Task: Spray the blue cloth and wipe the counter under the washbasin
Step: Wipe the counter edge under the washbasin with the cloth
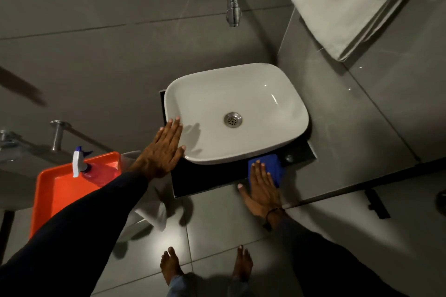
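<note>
A white washbasin [241,94] sits on a small black counter [207,178]. My left hand [164,149] lies flat with fingers apart against the basin's front left rim. My right hand [260,185] presses flat on the folded blue cloth [271,164], which lies on the counter at the basin's front right corner. A spray bottle [83,165] with a white and blue head and pink liquid lies in an orange tray [55,190] to the left.
A chrome tap [230,0] juts from the grey tiled wall above the basin. A white towel [350,2] hangs at the upper right. A white bin [147,210] stands below the counter's left side. My bare feet [205,265] are on the grey floor tiles.
</note>
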Tool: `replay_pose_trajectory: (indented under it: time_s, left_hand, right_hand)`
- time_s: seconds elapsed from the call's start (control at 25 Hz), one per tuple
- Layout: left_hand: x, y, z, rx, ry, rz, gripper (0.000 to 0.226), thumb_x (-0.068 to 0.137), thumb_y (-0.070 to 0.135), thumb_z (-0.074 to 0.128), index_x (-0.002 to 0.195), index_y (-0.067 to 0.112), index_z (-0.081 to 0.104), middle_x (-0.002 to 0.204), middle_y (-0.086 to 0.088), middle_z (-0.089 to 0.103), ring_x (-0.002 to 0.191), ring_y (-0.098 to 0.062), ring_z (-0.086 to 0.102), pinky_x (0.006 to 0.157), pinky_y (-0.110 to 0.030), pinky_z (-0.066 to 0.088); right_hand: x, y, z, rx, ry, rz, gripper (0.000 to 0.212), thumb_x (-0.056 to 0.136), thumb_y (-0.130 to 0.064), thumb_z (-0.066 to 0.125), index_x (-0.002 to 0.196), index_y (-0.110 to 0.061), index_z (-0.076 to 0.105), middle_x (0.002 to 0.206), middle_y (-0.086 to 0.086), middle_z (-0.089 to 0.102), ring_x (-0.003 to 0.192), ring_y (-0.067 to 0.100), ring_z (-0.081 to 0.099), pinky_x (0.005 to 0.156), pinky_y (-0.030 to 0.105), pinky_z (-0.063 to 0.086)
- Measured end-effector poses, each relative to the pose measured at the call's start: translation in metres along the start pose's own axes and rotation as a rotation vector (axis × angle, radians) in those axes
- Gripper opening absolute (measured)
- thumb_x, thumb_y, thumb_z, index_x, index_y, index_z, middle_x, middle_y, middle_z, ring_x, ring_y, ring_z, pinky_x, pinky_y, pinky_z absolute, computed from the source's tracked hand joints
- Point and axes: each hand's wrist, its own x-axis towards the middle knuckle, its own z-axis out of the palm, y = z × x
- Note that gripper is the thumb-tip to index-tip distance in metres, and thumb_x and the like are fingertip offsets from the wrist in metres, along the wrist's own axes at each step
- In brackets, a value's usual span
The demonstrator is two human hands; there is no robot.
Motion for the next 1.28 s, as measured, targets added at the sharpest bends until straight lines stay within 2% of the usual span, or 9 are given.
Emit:
replay_pose_trajectory:
  time_s: [0.12, 0.2, 0.36, 0.48, 0.64, 0.88, 1.08, 1.16, 1.28]
  left_hand:
    - [-0.003, -0.003, 0.007, 0.08, 0.044, 0.022, 0.064, 0.108, 0.031, 0.025, 0.151, -0.016, 0.034, 0.162, -0.034, 0.029, 0.151, -0.05, 0.031, 0.12, -0.058, 0.036]
    - [-0.003, -0.005, 0.01, 0.145, 0.051, 0.059, 0.061, 0.11, 0.029, 0.026, 0.149, -0.018, 0.037, 0.16, -0.036, 0.032, 0.149, -0.051, 0.034, 0.118, -0.059, 0.038]
    - [0.007, -0.006, 0.009, 0.066, -0.01, -0.017, 0.079, 0.107, 0.051, 0.005, 0.16, -0.004, 0.022, 0.17, -0.02, 0.017, 0.158, -0.039, 0.018, 0.127, -0.055, 0.021]
    - [0.0, -0.01, 0.018, 0.106, 0.041, 0.016, 0.067, 0.11, 0.036, 0.018, 0.156, -0.011, 0.025, 0.168, -0.028, 0.02, 0.156, -0.044, 0.022, 0.125, -0.058, 0.028]
    - [0.0, -0.003, 0.014, 0.077, 0.082, -0.016, 0.068, 0.104, 0.033, 0.025, 0.156, -0.012, 0.025, 0.168, -0.027, 0.019, 0.156, -0.043, 0.022, 0.126, -0.056, 0.025]
    - [-0.003, 0.0, 0.01, 0.111, 0.062, 0.016, 0.066, 0.104, 0.029, 0.028, 0.153, -0.016, 0.029, 0.165, -0.031, 0.023, 0.154, -0.047, 0.026, 0.123, -0.06, 0.03]
    - [-0.005, 0.008, 0.002, 0.146, 0.056, -0.008, 0.06, 0.105, 0.024, 0.034, 0.148, -0.018, 0.039, 0.158, -0.036, 0.034, 0.147, -0.052, 0.037, 0.119, -0.059, 0.038]
    - [-0.003, 0.01, -0.005, 0.101, 0.001, -0.038, 0.065, 0.103, 0.03, 0.027, 0.151, -0.014, 0.037, 0.161, -0.033, 0.03, 0.149, -0.05, 0.034, 0.122, -0.058, 0.034]
    - [-0.003, 0.013, -0.002, -0.036, -0.034, -0.14, 0.073, 0.102, 0.04, 0.017, 0.16, -0.004, 0.02, 0.17, -0.023, 0.01, 0.159, -0.039, 0.013, 0.13, -0.054, 0.017]
  right_hand:
    - [-0.008, -0.003, 0.011, 0.034, -0.037, -0.169, 0.083, 0.099, -0.054, 0.035, 0.159, -0.013, -0.005, 0.169, 0.002, -0.01, 0.157, 0.02, -0.008, 0.128, 0.036, -0.004]
    - [-0.004, 0.028, 0.003, 0.021, -0.015, -0.229, 0.082, 0.099, -0.054, 0.036, 0.159, -0.015, -0.003, 0.168, -0.001, -0.008, 0.157, 0.017, -0.005, 0.129, 0.035, -0.001]
    - [0.02, 0.129, -0.028, 0.029, 0.092, -0.011, 0.082, 0.1, -0.049, 0.043, 0.159, -0.013, 0.0, 0.169, 0.001, -0.002, 0.158, 0.018, 0.001, 0.129, 0.037, 0.004]
    - [0.035, 0.169, -0.047, -0.063, 0.0, 0.045, 0.077, 0.103, -0.047, 0.035, 0.159, -0.014, -0.005, 0.17, 0.003, -0.003, 0.158, 0.018, 0.001, 0.129, 0.038, 0.007]
    - [0.033, 0.118, -0.03, 0.06, 0.032, 0.088, 0.078, 0.101, -0.04, 0.04, 0.159, -0.013, -0.004, 0.169, 0.007, -0.004, 0.158, 0.022, -0.003, 0.129, 0.041, 0.001]
    - [-0.002, 0.0, 0.011, 0.048, -0.028, -0.248, 0.081, 0.098, -0.042, 0.04, 0.159, -0.013, -0.003, 0.169, 0.004, -0.006, 0.157, 0.023, -0.005, 0.127, 0.044, -0.007]
    - [-0.013, -0.043, 0.028, 0.02, -0.057, -0.362, 0.074, 0.102, -0.037, 0.036, 0.159, -0.014, -0.006, 0.169, 0.005, -0.009, 0.157, 0.025, -0.008, 0.128, 0.045, -0.005]
    - [-0.014, -0.058, 0.032, -0.023, -0.06, -0.401, 0.075, 0.102, -0.034, 0.037, 0.159, -0.013, -0.007, 0.169, 0.006, -0.009, 0.157, 0.025, -0.008, 0.129, 0.044, -0.003]
    - [-0.013, -0.076, 0.031, -0.034, -0.051, -0.462, 0.077, 0.099, -0.033, 0.043, 0.159, -0.012, 0.0, 0.17, 0.006, -0.002, 0.158, 0.025, -0.002, 0.129, 0.044, 0.002]
